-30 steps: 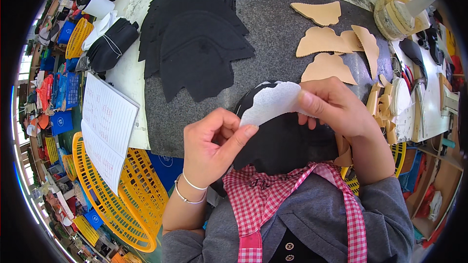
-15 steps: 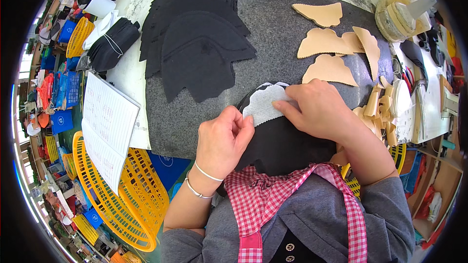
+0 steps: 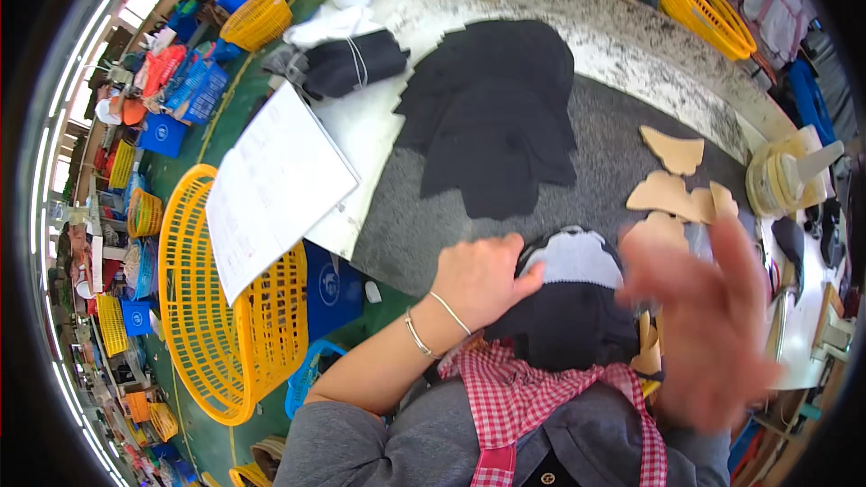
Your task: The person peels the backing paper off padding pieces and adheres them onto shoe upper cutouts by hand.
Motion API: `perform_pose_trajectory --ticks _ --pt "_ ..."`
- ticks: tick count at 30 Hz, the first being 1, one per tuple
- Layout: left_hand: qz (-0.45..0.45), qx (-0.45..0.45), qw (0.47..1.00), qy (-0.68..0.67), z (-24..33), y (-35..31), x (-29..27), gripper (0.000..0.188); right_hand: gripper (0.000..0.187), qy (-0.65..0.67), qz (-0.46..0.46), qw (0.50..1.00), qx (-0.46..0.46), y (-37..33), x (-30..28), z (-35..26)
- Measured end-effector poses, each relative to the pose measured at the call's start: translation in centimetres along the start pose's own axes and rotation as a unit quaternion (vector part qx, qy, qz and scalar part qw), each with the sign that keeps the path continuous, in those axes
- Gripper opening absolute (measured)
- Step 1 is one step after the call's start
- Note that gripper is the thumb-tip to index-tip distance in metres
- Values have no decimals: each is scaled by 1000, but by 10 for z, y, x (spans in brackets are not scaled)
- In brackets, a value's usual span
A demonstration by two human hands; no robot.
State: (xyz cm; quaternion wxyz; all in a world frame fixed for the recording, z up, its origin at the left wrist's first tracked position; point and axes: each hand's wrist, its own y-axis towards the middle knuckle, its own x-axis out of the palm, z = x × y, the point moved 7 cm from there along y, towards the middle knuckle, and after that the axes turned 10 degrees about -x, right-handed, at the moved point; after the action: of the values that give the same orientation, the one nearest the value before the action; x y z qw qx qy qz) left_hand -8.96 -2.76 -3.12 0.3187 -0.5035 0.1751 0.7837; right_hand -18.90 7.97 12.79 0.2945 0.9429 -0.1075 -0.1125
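A curved black fabric piece [image 3: 559,320] lies at the near edge of the work surface, against my apron. On its far end sits a light grey patch [image 3: 582,257] with a finely toothed edge. My left hand [image 3: 478,284] is closed on the black piece's left edge, thumb on top and fingers curled at the far side. Raised off the work to the right, my right hand [image 3: 699,316] is smeared by motion; its fingers look spread and I see nothing in them. Beyond it lie tan toothed-edge pieces [image 3: 663,194], partly hidden by that hand.
A stack of black cut pieces [image 3: 496,126] rests on the dark grey mat [image 3: 613,117]. Left are an open notebook [image 3: 280,189], a yellow basket [image 3: 203,307] and a tied black bundle [image 3: 356,63]. A glue pot [image 3: 785,176] stands at the right, near tools.
My right hand has let go of the grey patch and lifted to the right. My left hand has shifted to the black piece's edge. The whole view has swung, moving the table's things rightward and down.
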Motion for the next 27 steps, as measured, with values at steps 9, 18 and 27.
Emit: perform_pose_trajectory --ticks 9,18,27 --pt "-16 14 1000 -4 16 -2 -8 44 70 386 14 922 -37 33 30 -58" --pt "-36 -29 999 0 2 -3 -15 44 38 646 -352 671 -89 63 75 -47" --pt "22 -66 978 -197 -29 47 -28 40 55 -35 -219 974 -33 27 21 -13"
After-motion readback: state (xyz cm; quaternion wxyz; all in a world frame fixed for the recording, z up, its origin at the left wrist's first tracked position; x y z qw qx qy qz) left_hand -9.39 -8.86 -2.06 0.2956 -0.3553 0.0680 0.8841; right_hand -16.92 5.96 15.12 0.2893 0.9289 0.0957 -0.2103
